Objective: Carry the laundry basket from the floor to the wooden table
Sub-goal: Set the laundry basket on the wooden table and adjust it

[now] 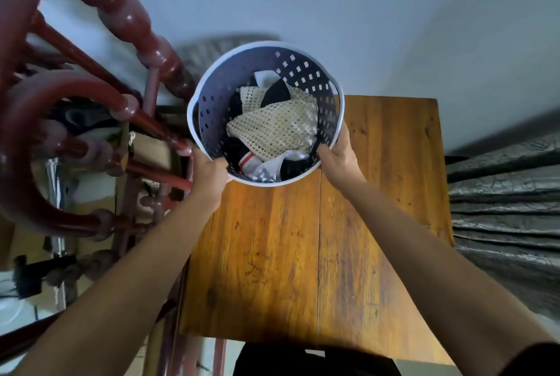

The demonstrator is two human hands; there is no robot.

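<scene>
Both bare forearms reach forward over the wooden table, whose near edge runs just ahead of the person's dark clothing. Left hand is clamped on the near-left rim of the laundry basket, fingers curled over the lip; right hand is clamped on the near-right rim. That round, perforated basket is above the table's far-left part, its far side beyond the table's far edge against the pale wall; whether its base touches the wood cannot be told. Inside lie a cream mesh garment and dark clothes. Red turned-wood furniture crowds the left edge, close beside the left hand. Grey pleated fabric borders the right edge. Bare tabletop lies between the arms.
</scene>
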